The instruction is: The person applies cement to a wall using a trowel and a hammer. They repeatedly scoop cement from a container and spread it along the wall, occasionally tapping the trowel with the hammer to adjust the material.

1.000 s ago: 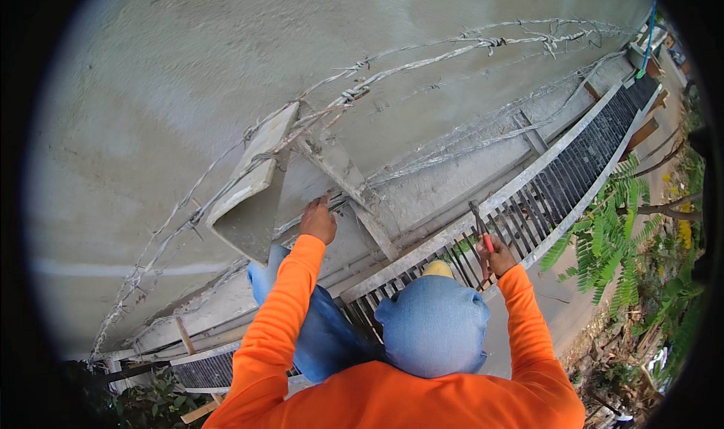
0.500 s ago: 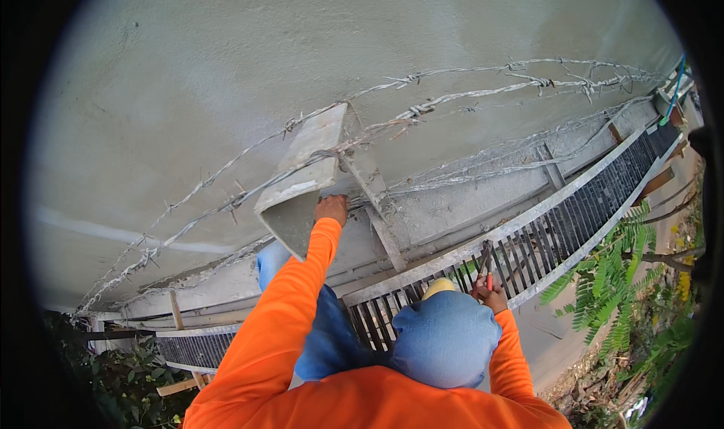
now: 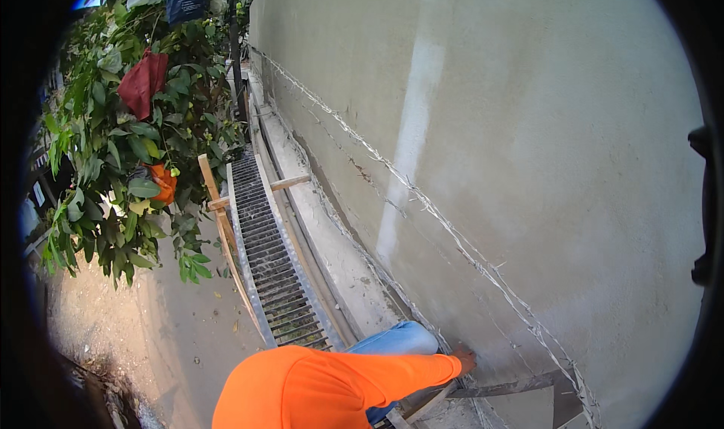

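My left hand (image 3: 465,360) reaches out from the orange sleeve (image 3: 411,372) to the foot of the rendered wall, beside the lower strands of barbed wire (image 3: 513,346). Its fingers look curled, though what they grip is too small to make out. A dark bracket (image 3: 498,387) slants up to the longer upper wire (image 3: 483,259) just right of the hand. My jeans leg (image 3: 392,338) lies left of it, on the concrete ledge (image 3: 332,240) beside the metal grating walkway (image 3: 271,248). My right hand is out of view.
The grey wall (image 3: 573,150) fills the right side, with wire running along it. Wooden battens (image 3: 290,182) cross the walkway. Below on the left lies a paved path (image 3: 181,316). Leafy branches (image 3: 121,165) with hanging red (image 3: 143,82), orange (image 3: 162,184) and dark bags overhang the path.
The view has swung far left along the walkway. The right hand with the red-handled pliers has left the view. The left hand now appears at the lower right, low by the wall.
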A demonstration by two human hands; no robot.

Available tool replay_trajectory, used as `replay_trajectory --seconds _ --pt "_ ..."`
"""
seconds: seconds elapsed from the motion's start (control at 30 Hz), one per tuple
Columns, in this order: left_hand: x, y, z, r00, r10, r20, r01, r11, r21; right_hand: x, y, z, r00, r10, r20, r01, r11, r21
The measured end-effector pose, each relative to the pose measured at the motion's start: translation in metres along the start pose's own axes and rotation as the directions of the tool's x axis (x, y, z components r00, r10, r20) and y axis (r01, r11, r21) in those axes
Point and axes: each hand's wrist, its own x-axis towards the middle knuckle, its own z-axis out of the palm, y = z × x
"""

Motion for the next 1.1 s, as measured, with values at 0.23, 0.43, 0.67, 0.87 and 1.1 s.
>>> replay_trajectory --seconds 0.23,0.43,0.67,0.87,1.1 --pt "-0.004 -0.020 0.029 0.971 0.042 -0.234 -0.087 0.979 -0.183 0.002 -0.019 0.030 0.998 -0.004 0.058 0.010 0.994 -0.109" --pt "-0.018 -0.017 0.033 0.879 0.091 -0.468 -0.178 0.973 -0.144 -0.019 0.005 0.004 0.999 0.048 -0.004 -0.048 0.996 -0.071" --pt "-0.023 -0.020 0.024 0.978 0.081 -0.191 -0.101 0.990 -0.097 -0.071 0.052 -0.052 0.987 0.145 -0.069 -0.138 0.985 0.104" --pt "-0.021 -0.018 0.018 0.986 0.079 -0.144 -0.079 0.997 0.003 -0.113 0.098 -0.077 0.970 0.224 -0.097 -0.188 0.938 0.291" --pt "-0.011 0.001 0.013 0.988 -0.018 -0.152 0.032 0.996 0.089 -0.113 0.152 -0.085 0.993 0.116 0.014 -0.111 0.902 0.417"
